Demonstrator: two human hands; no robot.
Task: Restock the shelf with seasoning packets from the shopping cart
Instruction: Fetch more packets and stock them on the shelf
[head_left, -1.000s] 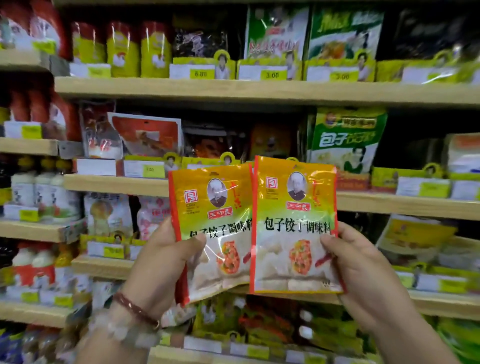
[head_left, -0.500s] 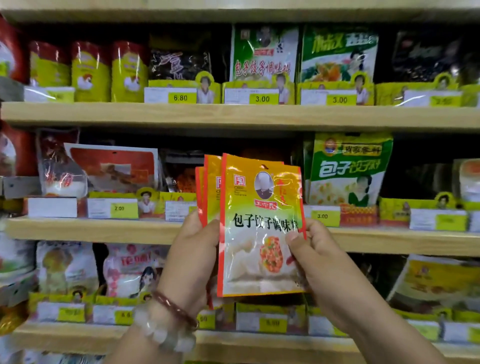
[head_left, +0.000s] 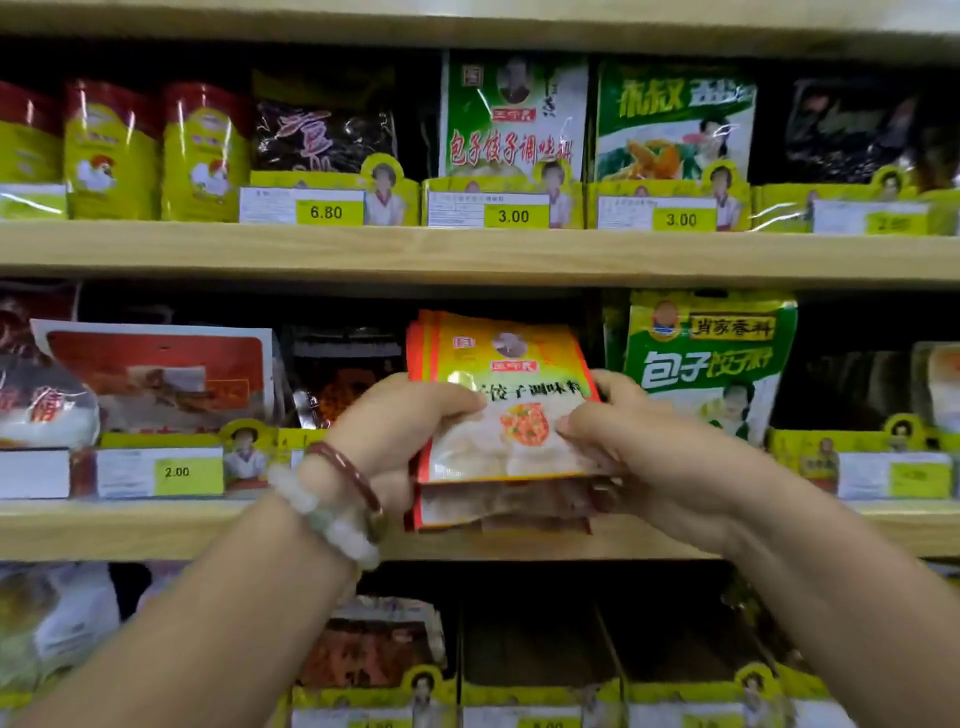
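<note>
Both hands pinch a stack of packets (head_left: 506, 410) at centre frame, over the middle shelf (head_left: 156, 530) edge: left hand (head_left: 400, 431) at 9 o'clock, right hand (head_left: 618, 441) at 3, fingers curled round the side edges. The packets look light, floppy and slick; gripping the sides seems best. A green bag (head_left: 706, 364) crowds the slot at 3 o'clock, a dark bag (head_left: 345, 379) at 9.

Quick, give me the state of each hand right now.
Left hand: grips the left side of the stack of orange seasoning packets.
Right hand: pinches the stack's right side.
</note>
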